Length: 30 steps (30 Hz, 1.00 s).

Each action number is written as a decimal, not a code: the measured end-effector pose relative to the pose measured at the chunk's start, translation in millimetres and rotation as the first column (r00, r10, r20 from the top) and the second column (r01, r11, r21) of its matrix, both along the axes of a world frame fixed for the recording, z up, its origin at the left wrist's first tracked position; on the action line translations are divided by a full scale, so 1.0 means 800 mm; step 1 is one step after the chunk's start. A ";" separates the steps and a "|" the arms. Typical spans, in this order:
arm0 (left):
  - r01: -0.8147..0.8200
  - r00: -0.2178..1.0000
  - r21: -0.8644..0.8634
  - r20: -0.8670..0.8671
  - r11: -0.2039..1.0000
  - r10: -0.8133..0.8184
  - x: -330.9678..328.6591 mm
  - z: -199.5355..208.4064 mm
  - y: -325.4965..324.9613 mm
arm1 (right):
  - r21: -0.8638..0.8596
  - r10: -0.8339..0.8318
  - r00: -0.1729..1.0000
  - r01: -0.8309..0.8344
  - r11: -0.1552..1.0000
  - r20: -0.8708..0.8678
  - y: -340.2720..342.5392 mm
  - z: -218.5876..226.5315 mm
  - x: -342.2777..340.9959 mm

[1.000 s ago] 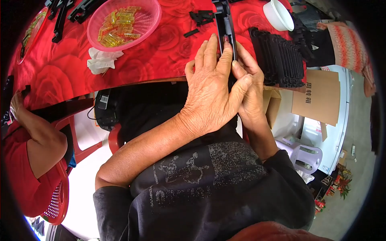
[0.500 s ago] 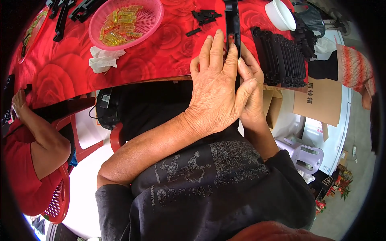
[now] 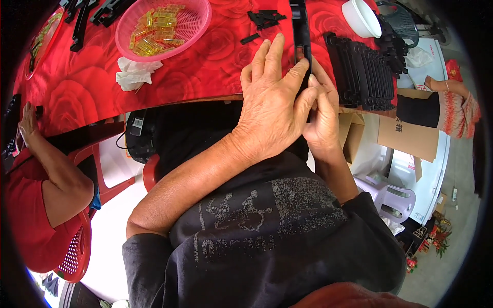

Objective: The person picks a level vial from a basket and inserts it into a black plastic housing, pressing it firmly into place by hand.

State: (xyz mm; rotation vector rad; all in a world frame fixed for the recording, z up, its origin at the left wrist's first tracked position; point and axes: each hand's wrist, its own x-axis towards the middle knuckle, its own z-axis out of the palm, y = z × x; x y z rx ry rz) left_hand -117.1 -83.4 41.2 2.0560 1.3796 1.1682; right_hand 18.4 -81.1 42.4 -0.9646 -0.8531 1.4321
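A long black plastic bar with a channel [image 3: 301, 31] stands upright in the picture, at the table edge in front of me. My right hand [image 3: 323, 115] is closed round its near end, partly hidden behind my left hand. My left hand [image 3: 269, 97] lies across it with fingers stretched out. Its index fingertip presses into the channel, just below a small reddish-orange piece [image 3: 300, 50]. The other fingers rest over the red cloth, holding nothing. Left of the bar lie several small black pieces [image 3: 265, 19] and a pink basket [image 3: 199, 38] of clear yellow plastic pieces [image 3: 154, 32].
A row of black plastic bars [image 3: 362, 74] and a white bowl [image 3: 361, 18] are on the right of the red-flowered tablecloth [image 3: 215, 69]. Crumpled white tissue [image 3: 136, 74] lies by the basket. A person in red [image 3: 31, 220] sits at left; another person's patterned sleeve [image 3: 454, 115] shows at right.
My left hand has drawn slightly back and its index finger is more bent on the bar. At right, the other person's hand has come into view. The view has shifted a little.
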 end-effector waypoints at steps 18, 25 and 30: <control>0.104 0.800 -0.294 0.592 0.950 0.095 0.031 0.008 0.040 | 0.092 0.048 0.995 -0.039 0.995 -0.091 0.000 -0.005 0.006; 0.067 0.860 -0.134 0.510 0.989 0.011 0.028 -0.013 0.032 | -0.058 0.033 0.953 -0.053 0.997 -0.301 -0.010 -0.020 -0.002; 0.056 0.895 -0.080 0.446 0.995 -0.015 0.029 -0.022 0.027 | -0.201 -0.086 0.924 0.011 0.980 -0.372 0.001 -0.014 0.001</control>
